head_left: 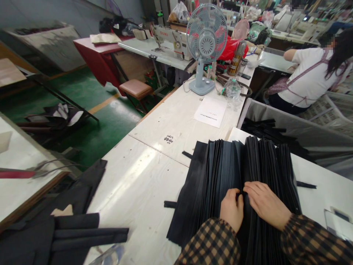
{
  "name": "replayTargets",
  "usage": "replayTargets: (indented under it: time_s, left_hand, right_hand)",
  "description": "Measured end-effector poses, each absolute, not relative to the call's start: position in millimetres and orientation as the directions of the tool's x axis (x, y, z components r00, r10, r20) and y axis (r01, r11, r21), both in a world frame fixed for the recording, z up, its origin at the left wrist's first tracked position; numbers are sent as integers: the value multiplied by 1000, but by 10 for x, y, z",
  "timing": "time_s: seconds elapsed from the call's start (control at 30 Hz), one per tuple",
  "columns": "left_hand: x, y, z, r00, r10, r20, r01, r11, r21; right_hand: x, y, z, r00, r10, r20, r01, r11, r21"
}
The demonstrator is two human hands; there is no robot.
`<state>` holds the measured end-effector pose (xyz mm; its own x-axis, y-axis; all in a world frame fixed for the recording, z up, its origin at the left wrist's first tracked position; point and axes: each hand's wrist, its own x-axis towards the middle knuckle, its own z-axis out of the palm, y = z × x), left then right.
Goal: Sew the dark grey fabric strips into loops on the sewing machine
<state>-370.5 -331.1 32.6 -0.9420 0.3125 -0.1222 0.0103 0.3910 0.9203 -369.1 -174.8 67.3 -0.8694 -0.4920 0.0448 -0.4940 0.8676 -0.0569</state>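
Observation:
Dark fabric pieces (pixel 223 165) stand on edge in a long row on the white table, packed like pages and fanned in black and dark blue. A second black bundle (pixel 264 158) leans beside them on the right, with a narrow gap between. My left hand (pixel 232 209) is curled at the gap, its thumb and fingers closed on the edges of the dark pieces; its fingertips are partly hidden. Across the gap, my right hand (pixel 266 203) lies over the black bundle with fingers stretched out and fingertips at its inner edge. Black strips (pixel 170 204) stick out underneath.
A grey fan (pixel 206 46), a printed sheet (pixel 211 112) and a clear plastic bottle (pixel 233 90) stand or lie farther up the table (pixel 143 184). Black cut pieces (pixel 74 228) hang over the left edge. A person in white (pixel 309 77) sits at the right, beyond a fabric-lined bin (pixel 275 110).

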Motion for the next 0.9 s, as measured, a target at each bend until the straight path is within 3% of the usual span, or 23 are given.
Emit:
replayTargets:
  time_s: [0.4, 0.9]
  left_hand:
    - [-3752, -3342, 209, -941, 281, -186, -58, 408, 911]
    - [-3864, -3266, 330, -927, 341, -154, 108, 638, 762]
  right_hand:
    - [-3693, -1752, 690, -875, -481, 58, -484, 871, -81]
    - [-3665, -1721, 630, -876, -481, 39, -483, 870, -104]
